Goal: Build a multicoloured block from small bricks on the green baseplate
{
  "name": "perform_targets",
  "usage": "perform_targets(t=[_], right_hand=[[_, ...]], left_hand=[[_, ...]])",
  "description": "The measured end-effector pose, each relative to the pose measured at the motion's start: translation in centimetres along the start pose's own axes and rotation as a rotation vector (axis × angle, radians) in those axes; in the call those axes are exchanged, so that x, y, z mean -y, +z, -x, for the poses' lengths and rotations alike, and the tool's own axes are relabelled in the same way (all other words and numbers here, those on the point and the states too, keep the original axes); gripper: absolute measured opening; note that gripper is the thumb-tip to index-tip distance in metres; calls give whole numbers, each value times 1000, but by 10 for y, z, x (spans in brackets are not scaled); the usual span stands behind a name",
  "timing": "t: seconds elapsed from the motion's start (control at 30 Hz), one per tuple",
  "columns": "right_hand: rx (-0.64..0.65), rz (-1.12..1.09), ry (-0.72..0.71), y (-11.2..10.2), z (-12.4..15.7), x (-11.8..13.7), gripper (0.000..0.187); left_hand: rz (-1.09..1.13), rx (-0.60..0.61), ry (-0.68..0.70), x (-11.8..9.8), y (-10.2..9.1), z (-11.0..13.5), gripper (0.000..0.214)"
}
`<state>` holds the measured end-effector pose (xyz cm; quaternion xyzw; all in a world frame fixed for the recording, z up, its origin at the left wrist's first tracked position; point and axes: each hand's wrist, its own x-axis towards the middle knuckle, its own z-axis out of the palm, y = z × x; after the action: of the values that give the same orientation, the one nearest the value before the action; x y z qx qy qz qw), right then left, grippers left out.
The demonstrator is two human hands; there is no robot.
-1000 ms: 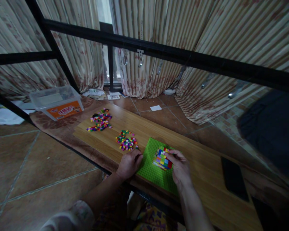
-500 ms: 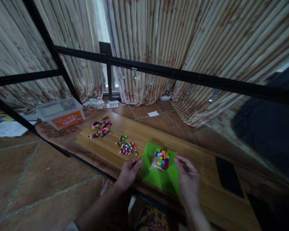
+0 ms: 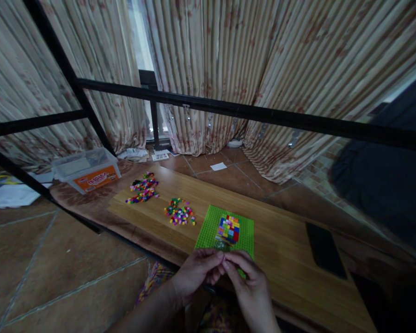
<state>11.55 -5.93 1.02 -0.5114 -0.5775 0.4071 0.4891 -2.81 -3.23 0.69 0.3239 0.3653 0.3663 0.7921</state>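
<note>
My left hand (image 3: 203, 268) and my right hand (image 3: 244, 273) meet fingertip to fingertip over the near edge of a green studded baseplate (image 3: 208, 231). Both are closed in a pinch. A small pinkish spot shows between the fingertips, too tiny to name. Just beyond them on the plate stands a block built of many-coloured toy bricks (image 3: 229, 227), with a clear part along its near side. To the left lies a loose pile of small bricks (image 3: 180, 212), and a second brick pile (image 3: 143, 187) sits farther left.
The plate and piles rest on a long wooden board (image 3: 277, 236). A black phone-like slab (image 3: 325, 249) lies at its right. Far left stands a clear plastic box (image 3: 95, 178) with an orange label. A black metal rail (image 3: 222, 105) crosses in front of curtains (image 3: 229, 51).
My hands were apart on either side of the brick block. They have come together at the near edge of the baseplate, fingertips touching. The view has shifted slightly.
</note>
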Motion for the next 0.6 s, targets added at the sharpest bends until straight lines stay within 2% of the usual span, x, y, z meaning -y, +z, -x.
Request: perform_targets(t=[0.17,0.3,0.37,0.5,0.6], right_hand=[[-64,23,8,-1,-2,0,16],[-93,41,21,-5,-8,-2,17],[-150,55,31,-9,-15,-5,18],[-303,36,45,-17,-40,-17,23],[-325,41,56,-17,-62,-26,25]], left_hand=[[15,-33,-5,-1,8,-6,47],[-56,-51,35,-3,13,-11,47],[-115,-82,78,-5,12,-15,45],[-314,-231,229,-3,-5,-23,35],[-516,-331,349,1,-29,-26,26]])
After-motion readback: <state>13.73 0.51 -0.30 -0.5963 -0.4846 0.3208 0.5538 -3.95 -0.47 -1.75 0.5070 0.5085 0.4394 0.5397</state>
